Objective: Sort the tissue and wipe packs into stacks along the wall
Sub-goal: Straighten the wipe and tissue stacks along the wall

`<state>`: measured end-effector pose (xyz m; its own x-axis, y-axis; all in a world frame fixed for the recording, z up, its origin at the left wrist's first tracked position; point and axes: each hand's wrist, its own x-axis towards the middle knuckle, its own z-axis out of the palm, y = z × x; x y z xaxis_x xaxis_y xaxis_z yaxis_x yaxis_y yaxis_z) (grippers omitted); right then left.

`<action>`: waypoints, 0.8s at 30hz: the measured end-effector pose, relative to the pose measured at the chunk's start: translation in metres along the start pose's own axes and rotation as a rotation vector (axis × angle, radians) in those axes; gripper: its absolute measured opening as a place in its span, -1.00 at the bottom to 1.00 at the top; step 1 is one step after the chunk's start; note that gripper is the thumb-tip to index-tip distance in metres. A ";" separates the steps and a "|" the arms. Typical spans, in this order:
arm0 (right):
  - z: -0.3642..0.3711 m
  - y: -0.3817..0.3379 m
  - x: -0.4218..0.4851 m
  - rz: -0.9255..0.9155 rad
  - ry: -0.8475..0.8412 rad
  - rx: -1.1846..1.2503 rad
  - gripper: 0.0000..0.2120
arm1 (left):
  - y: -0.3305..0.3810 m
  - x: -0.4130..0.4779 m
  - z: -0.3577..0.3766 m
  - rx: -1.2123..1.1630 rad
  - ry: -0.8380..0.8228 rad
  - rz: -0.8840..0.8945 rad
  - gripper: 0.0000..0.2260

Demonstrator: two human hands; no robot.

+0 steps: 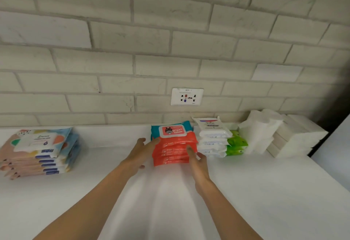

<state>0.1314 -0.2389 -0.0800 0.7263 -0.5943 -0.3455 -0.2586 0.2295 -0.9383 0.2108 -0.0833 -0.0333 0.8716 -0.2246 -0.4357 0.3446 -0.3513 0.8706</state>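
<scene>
Landmark: wall socket [187, 96], low on brick wall [113, 41].

- Red wipe stack [174, 151]: directly below socket, on white surface [246, 192], back end near wall. Several packs deep; top pack has teal end w/ flip lid, red fronts face camera.
- Left hand [140, 154]: below & left of socket, at stack's left side. Fingers fairly straight, tips touching upper left edge of the stack, thumb apart above. Holds nothing, hand wide.
- Right hand [198, 162]: below & slightly right of socket, at stack's front right corner. Fingers extended, tips laid on red pack fronts. No curl round anything. Stack sits between the two hands.
- White pack stack [212, 137]: just right of the red stack, below-right of socket; top pack tilted.
- Green packs [236, 143]: next right, touching the white ones.
- Tissue stacks [280, 133]: farther right of socket, plain white, against wall, near the corner.
- Pastel pack stack [37, 150]: well left of socket, apart from all others, packs fanned unevenly.
</scene>
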 end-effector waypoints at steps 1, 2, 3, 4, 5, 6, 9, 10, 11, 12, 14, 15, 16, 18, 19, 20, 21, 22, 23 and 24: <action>-0.001 -0.001 0.004 0.014 -0.007 0.003 -0.33 | 0.001 0.003 0.004 -0.019 0.003 -0.014 -0.34; -0.001 -0.001 0.007 0.029 -0.017 0.008 -0.35 | 0.002 0.006 0.007 -0.038 0.003 -0.028 -0.33; -0.001 -0.001 0.009 0.041 -0.033 0.019 -0.38 | 0.002 0.009 0.010 -0.054 0.003 -0.043 -0.31; -0.001 0.000 0.011 0.046 -0.052 0.029 -0.44 | 0.003 0.012 0.013 -0.068 0.001 -0.058 -0.29; 0.000 0.000 0.012 0.041 -0.062 0.035 -0.48 | 0.002 0.015 0.017 -0.078 -0.002 -0.073 -0.28; 0.001 0.002 0.013 0.031 -0.072 0.040 -0.47 | 0.002 0.018 0.020 -0.088 -0.005 -0.085 -0.27; 0.001 0.007 0.018 0.017 -0.089 0.060 -0.45 | -0.002 0.026 0.032 -0.142 -0.007 -0.101 -0.32; 0.002 0.008 0.019 0.027 -0.092 0.077 -0.47 | -0.003 0.028 0.035 -0.160 0.004 -0.098 -0.35; 0.002 0.009 0.022 0.047 -0.098 0.095 -0.48 | -0.003 0.029 0.038 -0.177 0.019 -0.094 -0.38; 0.002 0.009 0.024 0.055 -0.106 0.107 -0.49 | -0.002 0.031 0.040 -0.189 0.035 -0.090 -0.39; 0.002 0.006 0.026 0.053 -0.131 0.128 -0.56 | 0.000 0.031 0.043 -0.199 0.056 -0.085 -0.40; 0.002 0.005 0.027 0.059 -0.143 0.145 -0.60 | 0.001 0.030 0.043 -0.203 0.062 -0.083 -0.40; 0.002 0.004 0.027 0.069 -0.151 0.160 -0.64 | 0.002 0.030 0.044 -0.210 0.068 -0.081 -0.40; 0.001 0.003 0.027 0.077 -0.164 0.170 -0.68 | 0.003 0.030 0.045 -0.228 0.081 -0.080 -0.41; 0.002 0.002 0.028 0.077 -0.172 0.169 -0.70 | 0.004 0.030 0.046 -0.236 0.085 -0.080 -0.40; 0.002 0.001 0.028 0.079 -0.178 0.166 -0.70 | 0.004 0.030 0.046 -0.243 0.087 -0.078 -0.40; 0.003 0.001 0.029 0.082 -0.181 0.162 -0.69 | 0.004 0.030 0.046 -0.250 0.089 -0.074 -0.40; 0.004 0.001 0.029 0.081 -0.182 0.156 -0.66 | 0.004 0.031 0.046 -0.254 0.091 -0.068 -0.41; 0.005 0.001 0.030 0.076 -0.183 0.149 -0.63 | 0.003 0.031 0.046 -0.254 0.094 -0.059 -0.43; 0.006 0.002 0.031 0.070 -0.186 0.143 -0.60 | 0.003 0.031 0.046 -0.253 0.099 -0.049 -0.45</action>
<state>0.1574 -0.2522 -0.0927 0.8180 -0.4241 -0.3886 -0.2288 0.3800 -0.8963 0.2227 -0.1330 -0.0546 0.8772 -0.1188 -0.4652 0.4526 -0.1190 0.8837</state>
